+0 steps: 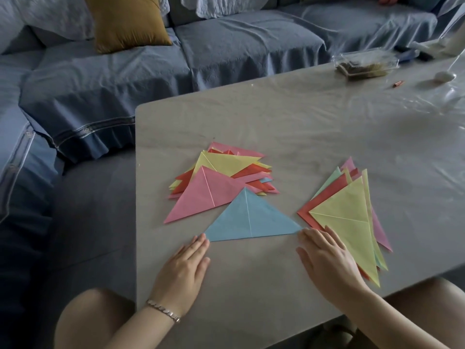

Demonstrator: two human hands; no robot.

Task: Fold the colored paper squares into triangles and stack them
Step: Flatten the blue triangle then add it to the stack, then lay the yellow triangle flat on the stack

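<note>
A blue paper triangle (249,219) lies flat on the grey table (302,127), its long edge toward me. My left hand (185,268) lies flat with straight fingers, fingertips at the triangle's left corner. My right hand (327,258) lies flat too, its fingertips at the right corner and its far side over the edge of a yellow sheet. Behind the blue triangle sits a loose stack of folded triangles (221,172), pink on top. To the right lies a pile of paper squares (352,212) with a creased yellow sheet on top.
A clear plastic box (364,64) stands at the table's far right, with a small orange item (398,83) and white objects (445,76) near it. A blue sofa (226,46) with a mustard cushion (125,21) runs behind and left of the table.
</note>
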